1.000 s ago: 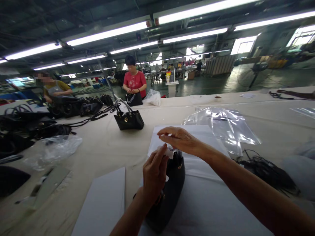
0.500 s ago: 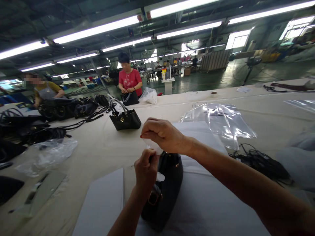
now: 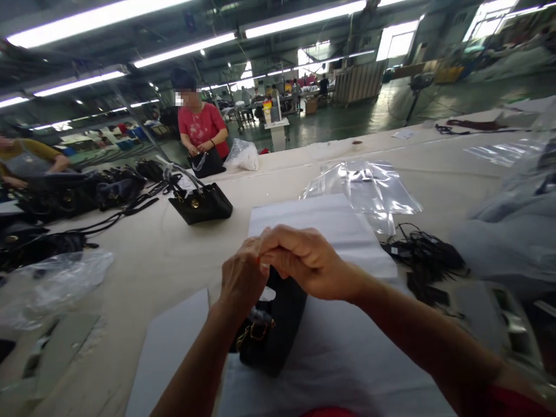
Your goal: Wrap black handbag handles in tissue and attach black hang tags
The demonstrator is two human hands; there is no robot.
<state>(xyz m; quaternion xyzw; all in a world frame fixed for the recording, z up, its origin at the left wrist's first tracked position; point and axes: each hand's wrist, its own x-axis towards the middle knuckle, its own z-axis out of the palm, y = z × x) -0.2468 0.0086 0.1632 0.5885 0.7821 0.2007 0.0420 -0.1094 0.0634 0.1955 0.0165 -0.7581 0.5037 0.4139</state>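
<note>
A black handbag (image 3: 284,324) with gold-coloured metal fittings lies lengthwise in front of me on white paper (image 3: 343,341). My left hand (image 3: 245,269) is closed above its far part, fingertips against those of my right hand (image 3: 304,260). The right hand's fingers are bent into a pinch. Both pinch a thin white wrapping sheet (image 3: 263,267), of which only a sliver shows between the fingers; the rest is hidden. Another white scrap (image 3: 267,294) sticks out at the bag's top, below my left hand.
A second black handbag (image 3: 204,204) stands upright ahead. Clear plastic bags (image 3: 365,188) and black straps (image 3: 423,252) lie to the right. White sheets (image 3: 169,347) and crumpled plastic (image 3: 61,284) are at left. A co-worker in red (image 3: 202,124) handles a bag across the table.
My hands, apart before with the white sheet stretched between them, have come together. The right hand moved down towards the left. The view has shifted to the right.
</note>
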